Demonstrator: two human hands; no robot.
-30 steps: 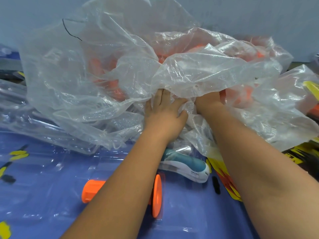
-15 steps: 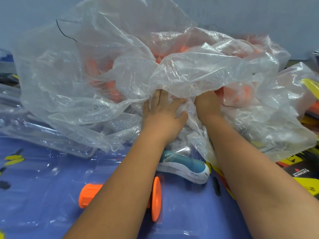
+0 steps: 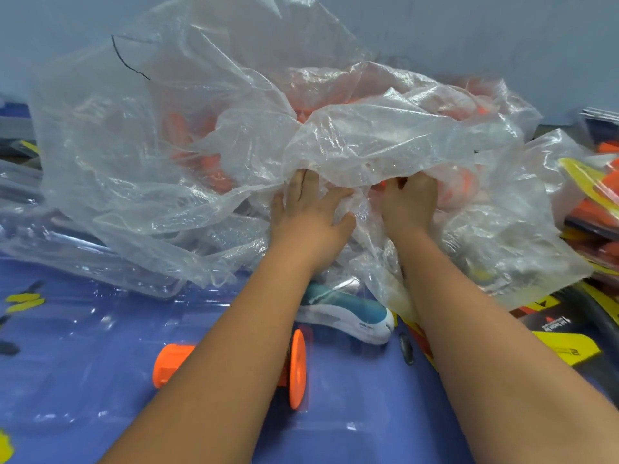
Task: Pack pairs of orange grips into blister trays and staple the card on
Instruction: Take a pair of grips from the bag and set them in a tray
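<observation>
On the blue table, the left hand presses flat and the right hand grips the thin, slippery plastic bag of orange grips by its crumpled near edge.

Two bare forearms, left hand, right hand (no sleeves, no gloves)

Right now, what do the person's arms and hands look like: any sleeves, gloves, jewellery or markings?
Both forearms are bare all the way to the frame's bottom edge; no sleeve shows. The left hand and the right hand wear no gloves, and no watch, bracelet or ring is visible. Their fingertips are hidden under the clear plastic bag, so nothing can be told of those.
</observation>
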